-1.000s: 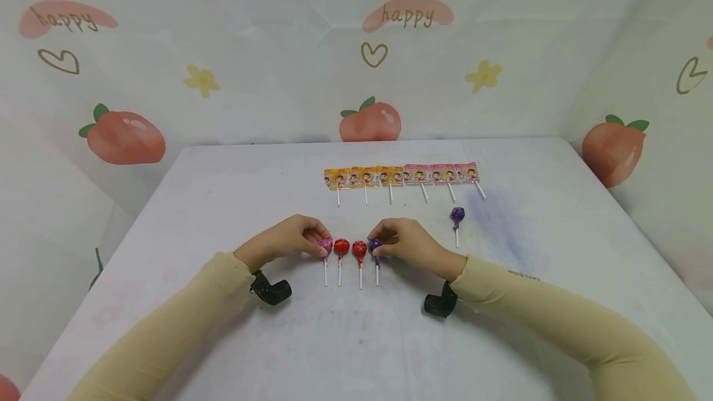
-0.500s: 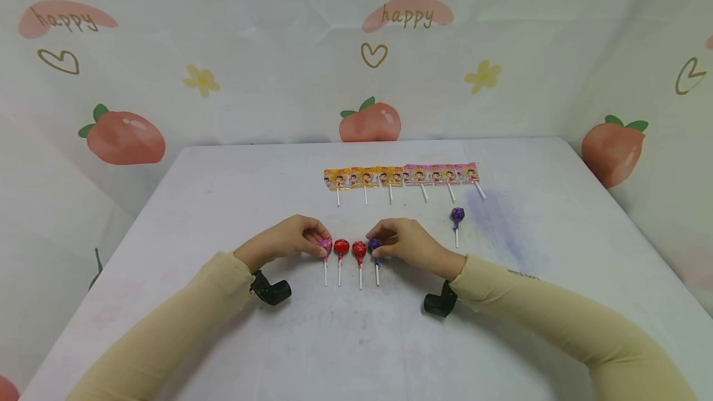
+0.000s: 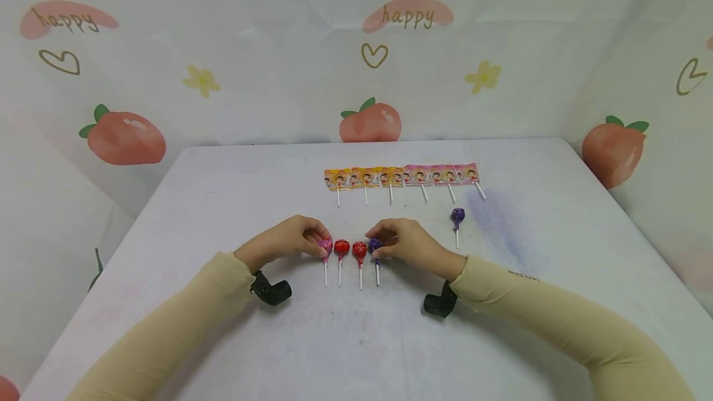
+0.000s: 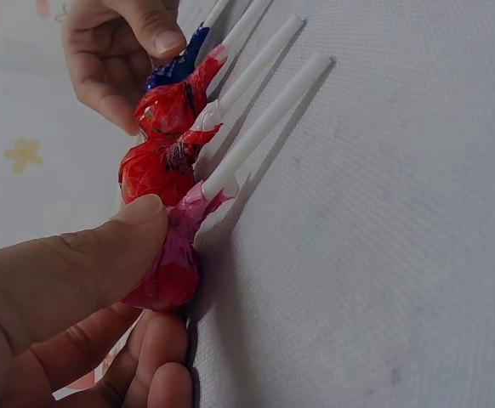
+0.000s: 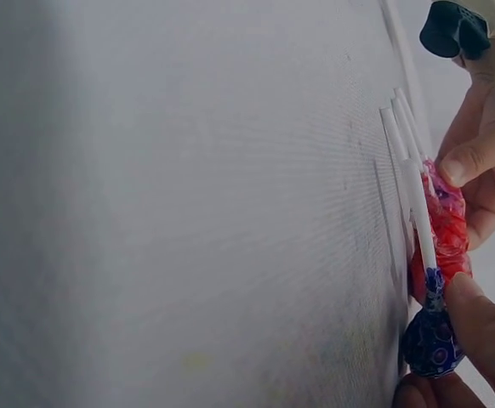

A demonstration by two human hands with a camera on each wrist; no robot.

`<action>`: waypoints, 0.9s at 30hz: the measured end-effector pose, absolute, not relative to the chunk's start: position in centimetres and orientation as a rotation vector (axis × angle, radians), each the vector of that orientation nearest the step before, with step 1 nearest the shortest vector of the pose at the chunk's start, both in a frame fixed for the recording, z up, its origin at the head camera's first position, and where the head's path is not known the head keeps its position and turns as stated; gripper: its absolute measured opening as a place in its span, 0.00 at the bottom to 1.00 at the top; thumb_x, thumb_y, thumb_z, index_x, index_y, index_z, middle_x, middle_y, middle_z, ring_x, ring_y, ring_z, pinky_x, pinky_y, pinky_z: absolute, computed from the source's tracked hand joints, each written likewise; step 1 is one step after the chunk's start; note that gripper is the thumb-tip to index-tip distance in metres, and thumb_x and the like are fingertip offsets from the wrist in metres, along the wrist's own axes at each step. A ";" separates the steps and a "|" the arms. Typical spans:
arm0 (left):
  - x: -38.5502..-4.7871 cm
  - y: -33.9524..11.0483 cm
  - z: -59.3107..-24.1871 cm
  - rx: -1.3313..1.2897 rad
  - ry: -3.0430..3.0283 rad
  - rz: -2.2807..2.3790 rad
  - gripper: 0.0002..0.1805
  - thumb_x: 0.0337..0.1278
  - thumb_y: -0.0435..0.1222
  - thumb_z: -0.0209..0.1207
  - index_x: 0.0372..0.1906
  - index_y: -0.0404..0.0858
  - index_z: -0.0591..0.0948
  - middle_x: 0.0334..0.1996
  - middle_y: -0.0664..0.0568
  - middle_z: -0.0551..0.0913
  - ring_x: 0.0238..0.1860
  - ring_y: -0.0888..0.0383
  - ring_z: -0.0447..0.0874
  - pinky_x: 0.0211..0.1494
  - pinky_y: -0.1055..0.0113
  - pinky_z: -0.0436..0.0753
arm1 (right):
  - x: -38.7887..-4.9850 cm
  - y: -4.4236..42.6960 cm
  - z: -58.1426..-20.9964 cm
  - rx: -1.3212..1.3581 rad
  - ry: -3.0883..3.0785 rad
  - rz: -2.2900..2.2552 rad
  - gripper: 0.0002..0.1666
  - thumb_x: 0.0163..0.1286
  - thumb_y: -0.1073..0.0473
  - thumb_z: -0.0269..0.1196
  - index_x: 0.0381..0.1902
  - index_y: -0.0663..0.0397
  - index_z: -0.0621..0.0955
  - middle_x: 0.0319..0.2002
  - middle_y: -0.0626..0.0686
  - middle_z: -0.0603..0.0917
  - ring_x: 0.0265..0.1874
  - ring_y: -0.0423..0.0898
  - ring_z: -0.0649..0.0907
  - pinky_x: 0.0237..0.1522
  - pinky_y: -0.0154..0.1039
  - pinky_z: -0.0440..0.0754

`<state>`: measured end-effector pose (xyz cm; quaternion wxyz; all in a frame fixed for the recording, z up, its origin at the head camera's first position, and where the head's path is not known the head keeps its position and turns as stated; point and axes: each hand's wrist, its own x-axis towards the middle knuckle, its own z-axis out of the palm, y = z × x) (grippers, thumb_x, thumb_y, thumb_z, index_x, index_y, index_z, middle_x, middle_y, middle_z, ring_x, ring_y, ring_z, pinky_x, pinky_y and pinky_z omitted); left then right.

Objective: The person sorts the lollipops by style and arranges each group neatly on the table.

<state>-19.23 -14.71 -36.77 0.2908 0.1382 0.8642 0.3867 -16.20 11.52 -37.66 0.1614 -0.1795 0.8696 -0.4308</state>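
In the head view, a pink lollipop (image 3: 325, 246), two red lollipops (image 3: 342, 247) and a purple-blue lollipop (image 3: 375, 246) lie side by side, sticks toward the person. My left hand (image 3: 291, 239) pinches the pink one's wrapped head between thumb and fingers at the left end. At the right end, my right hand (image 3: 411, 242) pinches the purple-blue lollipop's head. The left wrist view shows the thumb on the pink wrapper (image 4: 179, 246), close against the nearest red lollipop. In the right wrist view the thumb presses the dark blue wrapper (image 5: 435, 336), its head on the cloth.
Another purple lollipop (image 3: 457, 216) lies apart to the right. Farther back stretches a row of flat-packed lollipops (image 3: 364, 177), orange packets at left and pink ones at right. A white cloth (image 3: 267, 351) covers the table, and a printed backdrop (image 3: 278, 79) rises behind it.
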 end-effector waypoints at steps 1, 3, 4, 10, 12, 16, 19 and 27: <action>-19.2 -14.7 -36.8 0.372 2.304 1.032 0.17 0.50 0.32 0.70 0.45 0.32 0.81 0.34 0.51 0.80 0.35 0.58 0.74 0.39 0.69 0.73 | -16.2 11.5 -37.6 -0.506 2.478 -1.235 0.19 0.56 0.63 0.72 0.47 0.55 0.83 0.49 0.52 0.86 0.50 0.47 0.84 0.55 0.43 0.80; -19.2 -14.7 -36.8 0.377 2.303 1.030 0.17 0.50 0.32 0.70 0.45 0.32 0.81 0.33 0.51 0.80 0.34 0.59 0.74 0.39 0.69 0.73 | -16.2 11.5 -37.6 -0.522 2.478 -1.235 0.19 0.57 0.63 0.71 0.47 0.55 0.83 0.49 0.53 0.86 0.50 0.47 0.84 0.55 0.43 0.80; -19.2 -14.7 -36.8 0.379 2.303 1.031 0.17 0.50 0.31 0.70 0.45 0.32 0.81 0.33 0.51 0.80 0.34 0.59 0.74 0.39 0.69 0.73 | -16.2 11.5 -37.6 -0.522 2.477 -1.236 0.19 0.56 0.63 0.71 0.47 0.55 0.83 0.49 0.53 0.86 0.50 0.47 0.84 0.54 0.43 0.80; -19.3 -14.7 -36.8 0.376 2.303 1.030 0.17 0.50 0.32 0.70 0.45 0.32 0.81 0.33 0.51 0.80 0.34 0.59 0.74 0.40 0.69 0.73 | -16.2 11.5 -37.6 -0.504 2.470 -1.238 0.20 0.56 0.62 0.72 0.48 0.55 0.83 0.48 0.52 0.86 0.49 0.46 0.84 0.54 0.42 0.80; -19.3 -14.7 -36.8 0.374 2.304 1.029 0.17 0.50 0.32 0.70 0.45 0.32 0.81 0.33 0.51 0.80 0.34 0.59 0.74 0.40 0.68 0.73 | -16.2 11.5 -37.6 -0.505 2.469 -1.239 0.20 0.56 0.62 0.72 0.48 0.55 0.83 0.48 0.52 0.86 0.49 0.46 0.84 0.54 0.42 0.80; -19.3 -14.7 -36.8 0.372 2.305 1.027 0.17 0.50 0.32 0.70 0.45 0.32 0.81 0.33 0.51 0.80 0.35 0.58 0.74 0.40 0.68 0.73 | -16.2 11.6 -37.6 -0.501 2.468 -1.242 0.20 0.56 0.62 0.72 0.48 0.55 0.83 0.48 0.52 0.86 0.49 0.46 0.84 0.54 0.42 0.80; -19.3 -14.7 -36.8 0.374 2.306 1.028 0.17 0.50 0.32 0.70 0.45 0.32 0.81 0.33 0.51 0.80 0.35 0.58 0.74 0.41 0.68 0.73 | -16.2 11.5 -37.7 -0.493 2.468 -1.244 0.20 0.56 0.62 0.72 0.48 0.54 0.83 0.48 0.51 0.86 0.49 0.46 0.84 0.54 0.42 0.80; -19.2 -14.8 -36.7 0.380 2.304 1.032 0.17 0.50 0.32 0.70 0.45 0.32 0.81 0.33 0.51 0.80 0.35 0.58 0.74 0.41 0.68 0.73 | -16.4 11.5 -37.9 -0.491 2.471 -1.251 0.20 0.56 0.62 0.72 0.48 0.55 0.83 0.48 0.51 0.86 0.48 0.46 0.84 0.54 0.43 0.80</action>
